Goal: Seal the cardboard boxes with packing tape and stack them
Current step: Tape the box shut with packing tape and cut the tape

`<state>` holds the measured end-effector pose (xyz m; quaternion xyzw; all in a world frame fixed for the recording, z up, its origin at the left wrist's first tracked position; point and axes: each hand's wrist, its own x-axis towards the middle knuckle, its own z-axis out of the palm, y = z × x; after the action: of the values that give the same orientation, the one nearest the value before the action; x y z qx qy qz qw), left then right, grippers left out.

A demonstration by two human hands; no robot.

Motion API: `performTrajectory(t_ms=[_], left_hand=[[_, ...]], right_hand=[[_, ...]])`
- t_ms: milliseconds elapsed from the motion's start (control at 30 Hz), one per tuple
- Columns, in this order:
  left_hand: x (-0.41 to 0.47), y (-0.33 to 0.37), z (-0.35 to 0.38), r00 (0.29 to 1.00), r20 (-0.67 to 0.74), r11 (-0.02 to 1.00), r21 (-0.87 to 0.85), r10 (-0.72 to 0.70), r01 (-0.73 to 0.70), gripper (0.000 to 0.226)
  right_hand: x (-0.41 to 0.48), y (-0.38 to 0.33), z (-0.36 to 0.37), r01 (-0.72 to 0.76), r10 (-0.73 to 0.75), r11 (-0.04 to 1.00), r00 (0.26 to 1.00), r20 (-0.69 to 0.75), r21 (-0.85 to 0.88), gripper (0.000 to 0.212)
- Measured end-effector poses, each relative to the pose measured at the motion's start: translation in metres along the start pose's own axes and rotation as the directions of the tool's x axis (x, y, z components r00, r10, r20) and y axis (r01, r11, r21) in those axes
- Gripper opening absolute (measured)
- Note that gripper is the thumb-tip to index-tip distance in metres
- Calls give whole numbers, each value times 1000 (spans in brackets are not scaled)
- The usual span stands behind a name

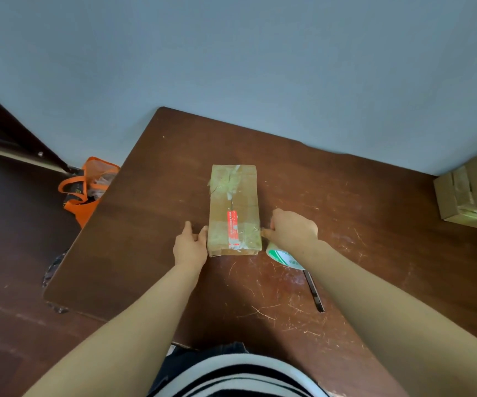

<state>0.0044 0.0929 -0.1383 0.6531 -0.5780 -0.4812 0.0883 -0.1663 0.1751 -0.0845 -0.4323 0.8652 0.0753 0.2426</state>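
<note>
Cardboard box (233, 209): long, flat, taped, lying lengthwise at the middle of the brown table (151, 213), its near end between the two hands. Left hand (190, 245): fingers loosely spread, flat against the box's left side near the near corner, gripping nothing. Right hand (293, 232): curled, fingertips pinched on tape at the box's right edge, over a packing tape roll (284, 257) that lies just right of the near corner. Dark utility knife (314, 292): on the table nearer the person, beyond the roll. Stacked cardboard boxes (473, 190): far right edge. Orange bag (88, 190): on the floor past the left edge.
</note>
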Motion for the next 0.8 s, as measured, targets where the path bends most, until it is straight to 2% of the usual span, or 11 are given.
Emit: performTrajectory(t_ms=[100, 167, 200, 333, 433, 500, 533, 600, 667, 733, 800], left_hand=[[-1, 3, -5, 988, -75, 982, 143, 137, -125, 40], [-14, 10, -7, 962, -187, 980, 72, 198, -188, 34], [-21, 13, -5, 960, -192, 979, 34, 205, -202, 37], [-40, 9, 13, 963, 22, 949, 167, 268, -268, 64], [-32, 15, 8, 962, 63, 945, 178, 267, -274, 65], [-28, 22, 6, 953, 74, 911, 283, 293, -302, 64], [-27, 24, 6, 937, 58, 841, 424, 345, -336, 62], [-28, 24, 7, 832, 125, 563, 682, 540, -467, 56], [-31, 17, 10, 733, 321, 363, 707, 600, -607, 63], [-29, 11, 10, 697, 418, 271, 709, 583, -651, 76], [-27, 10, 9, 654, 474, 205, 695, 590, -689, 77]], right_hand=[[0, 0, 0, -3, 3, 1000, 1000, 8, -1, 23], [-1, 0, 1, -7, 7, 1000, 1000, 13, 3, 24], [-1, 0, 1, -12, 12, 1000, 1000, 14, 8, 25], [1, 1, 4, -21, 20, 999, 1000, 24, 24, 25], [1, -1, 4, -16, 16, 999, 1000, 15, 43, 26], [0, -6, 4, -20, 19, 997, 1000, 20, 68, 28], [0, -9, 6, -22, 20, 996, 1000, 24, 89, 28], [-1, -19, 7, -16, 13, 992, 1000, 26, 126, 28], [-3, -26, 8, -9, 6, 990, 1000, 26, 140, 27], [-3, -28, 8, -8, 4, 990, 1000, 27, 141, 26], [-3, -27, 6, -19, 15, 990, 999, 31, 142, 25]])
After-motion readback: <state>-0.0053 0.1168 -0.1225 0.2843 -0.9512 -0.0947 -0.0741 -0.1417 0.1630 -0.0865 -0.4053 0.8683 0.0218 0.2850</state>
